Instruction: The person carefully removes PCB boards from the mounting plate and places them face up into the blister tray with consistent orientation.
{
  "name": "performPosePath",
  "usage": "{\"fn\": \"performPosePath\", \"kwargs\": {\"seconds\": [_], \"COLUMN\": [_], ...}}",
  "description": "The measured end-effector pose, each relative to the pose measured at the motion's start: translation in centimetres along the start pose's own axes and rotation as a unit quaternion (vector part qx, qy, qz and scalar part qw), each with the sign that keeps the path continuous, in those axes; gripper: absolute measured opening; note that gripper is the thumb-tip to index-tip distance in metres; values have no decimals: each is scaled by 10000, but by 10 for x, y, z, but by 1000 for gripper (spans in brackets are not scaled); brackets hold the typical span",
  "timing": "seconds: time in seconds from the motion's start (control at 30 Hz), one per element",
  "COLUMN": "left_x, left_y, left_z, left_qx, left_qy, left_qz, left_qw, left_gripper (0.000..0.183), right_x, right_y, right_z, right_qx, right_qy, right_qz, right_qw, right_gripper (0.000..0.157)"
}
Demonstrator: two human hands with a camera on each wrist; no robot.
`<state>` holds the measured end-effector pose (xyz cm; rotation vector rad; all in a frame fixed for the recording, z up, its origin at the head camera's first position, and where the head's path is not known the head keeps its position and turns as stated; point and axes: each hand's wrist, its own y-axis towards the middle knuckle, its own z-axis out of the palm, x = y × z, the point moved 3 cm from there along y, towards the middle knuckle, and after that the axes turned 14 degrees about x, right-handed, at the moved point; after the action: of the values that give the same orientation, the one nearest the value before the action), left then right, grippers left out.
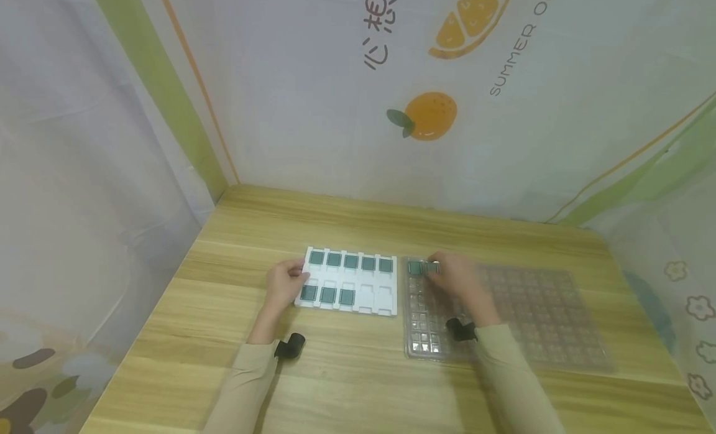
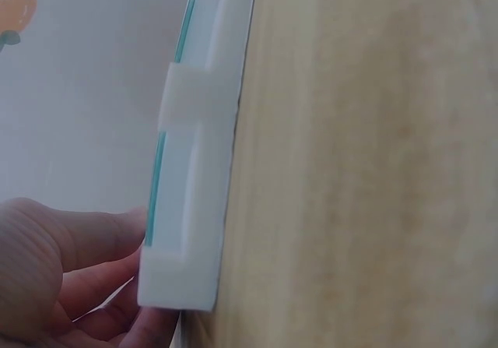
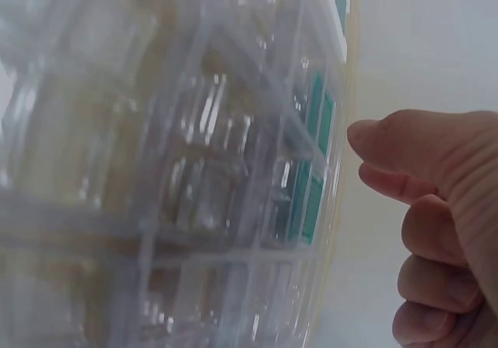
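Observation:
In the head view, my left hand (image 1: 284, 285) grips the left end of a white tray (image 1: 347, 276) bearing green square chips (image 1: 351, 261) in two rows. The left wrist view shows the left thumb (image 2: 105, 235) at the tray's rim, beside a chip edge, with the other fingers lower down. My right hand (image 1: 455, 275) is over the far left corner of a clear plastic pocket tray (image 1: 416, 306). Two green chips (image 3: 315, 161) sit in its pockets. Close over them, the right thumb and forefinger are brought together with nothing visible between them; the other fingers are curled.
Both trays lie side by side on a wood-grain table (image 1: 224, 334), the clear one reaching far to the right under my right forearm. Behind the table hangs a white curtain (image 1: 302, 110) with printed oranges. The white tray's near row has two bare pockets at right.

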<state>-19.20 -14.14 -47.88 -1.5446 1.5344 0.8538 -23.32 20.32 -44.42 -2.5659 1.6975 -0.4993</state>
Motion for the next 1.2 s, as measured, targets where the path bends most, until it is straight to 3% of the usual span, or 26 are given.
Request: {"fn": "performPosePath", "kwargs": {"seconds": [0.13, 0.4, 0.87, 1.2], "left_x": [-1, -2, 0, -1], "left_y": [-1, -1, -1, -1], "left_z": [0, 0, 1, 0], "left_qx": [-8, 5, -3, 27], "left_qy": [-37, -70, -22, -29], "left_qz": [-11, -13, -53, -115], "left_qw": [10000, 10000, 10000, 9999], "left_gripper": [29, 30, 29, 29], "right_x": [5, 19, 34, 40], "right_y": [0, -4, -7, -8], "right_z": [4, 8, 15, 15], "right_qx": [74, 5, -580, -820], "right_qy": [345, 398, 9, -248], "right_qz": [-218, -292, -902, -1064], "right_qw": [9991, 9988, 9942, 9906], "right_gripper": [30, 32, 19, 20]}}
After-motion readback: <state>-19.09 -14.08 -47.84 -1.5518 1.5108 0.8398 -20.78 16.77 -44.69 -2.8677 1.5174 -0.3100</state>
